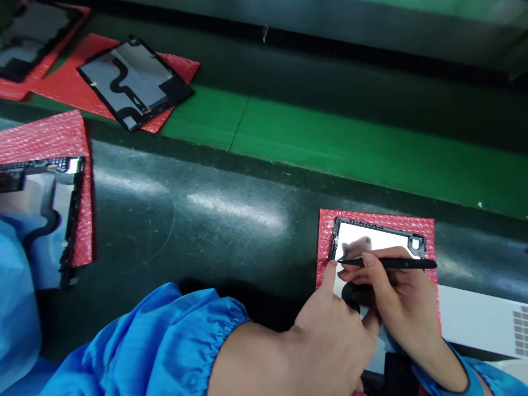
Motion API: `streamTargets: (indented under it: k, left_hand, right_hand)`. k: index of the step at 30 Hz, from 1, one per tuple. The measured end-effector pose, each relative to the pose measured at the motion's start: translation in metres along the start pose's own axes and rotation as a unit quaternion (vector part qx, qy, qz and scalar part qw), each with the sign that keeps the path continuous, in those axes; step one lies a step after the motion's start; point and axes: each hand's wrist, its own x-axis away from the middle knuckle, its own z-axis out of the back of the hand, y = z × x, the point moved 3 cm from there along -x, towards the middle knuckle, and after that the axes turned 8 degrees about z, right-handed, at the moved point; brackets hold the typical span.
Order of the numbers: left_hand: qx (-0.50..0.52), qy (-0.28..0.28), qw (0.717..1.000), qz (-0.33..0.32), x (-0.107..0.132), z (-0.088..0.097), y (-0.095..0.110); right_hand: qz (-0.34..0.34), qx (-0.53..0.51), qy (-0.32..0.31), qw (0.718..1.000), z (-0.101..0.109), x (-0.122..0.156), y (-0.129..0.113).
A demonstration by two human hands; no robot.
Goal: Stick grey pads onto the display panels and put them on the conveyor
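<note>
A tablet screen panel (390, 235) with a black frame and a bright, mirror-like back lies on a red bubble-wrap sheet (325, 225) at the right. My left hand (330, 335) has its index finger stretched out, the fingertip touching the panel's left edge; its other fingers are partly hidden and I see nothing held. In my right hand (408, 297), a slim black pen-shaped tool (406, 264) is pinched between thumb and fingers. Its pointed tip is at the panel's left edge, right beside my left fingertip. Both hands cover the lower part of the panel.
Another panel (144, 71) lies on red bubble wrap (91, 49) at the back left, with one more (37, 33) at the corner. A co-worker's blue sleeve (16, 291) overlaps a panel (61, 192) at the left. A white sheet with grey squares (474, 313) lies at the right.
</note>
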Motion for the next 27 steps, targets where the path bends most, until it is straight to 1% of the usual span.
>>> streamTargets:
  k: [4,6,9,14,17,19,20,21,22,23,25,26,27]
  left_hand:
    - [-0.029,0.058,0.998,0.003,0.004,-0.001,-0.001]
    - [-0.043,0.077,0.996,0.004,0.005,-0.003,-0.001]
    - [-0.050,0.070,0.996,-0.001,0.004,-0.004,-0.001]
    - [-0.044,0.035,0.998,-0.011,-0.001,0.002,-0.006]
    - [-0.033,0.061,0.998,-0.013,-0.001,0.008,-0.007]
    - [-0.019,0.085,0.996,-0.026,0.002,0.014,-0.006]
    - [-0.009,0.088,0.996,-0.022,0.005,0.016,-0.005]
    - [0.011,0.081,0.997,0.000,0.007,0.019,-0.007]
    - [0.035,0.071,0.996,0.042,0.010,0.021,-0.010]
    - [0.058,0.060,0.991,0.100,0.014,0.023,-0.016]
    - [0.080,0.054,0.968,0.230,0.022,0.026,-0.033]
    - [0.082,0.060,0.955,0.280,0.026,0.026,-0.042]
    - [0.082,0.069,0.943,0.316,0.029,0.027,-0.050]
  right_hand:
    - [-0.002,0.005,-0.001,1.000,-0.001,-0.001,0.000]
    - [-0.005,-0.004,0.001,1.000,-0.001,-0.002,0.000]
    - [-0.006,-0.022,0.006,1.000,0.000,-0.003,0.001]
    - [0.004,-0.050,0.021,0.999,-0.004,-0.008,0.003]
    - [0.002,-0.083,0.037,0.996,-0.005,-0.011,0.001]
    - [0.016,-0.112,0.052,0.992,0.003,-0.009,-0.003]
    - [0.032,-0.124,0.062,0.990,0.010,-0.006,-0.007]
    - [0.054,-0.131,0.074,0.987,0.021,-0.002,-0.010]
    - [0.078,-0.130,0.087,0.985,0.034,0.003,-0.013]
    - [0.101,-0.121,0.102,0.982,0.048,0.009,-0.014]
    - [0.137,-0.080,0.127,0.979,0.079,0.021,-0.009]
    - [0.150,-0.048,0.134,0.978,0.094,0.026,-0.003]
    - [0.163,-0.007,0.135,0.977,0.107,0.030,0.005]
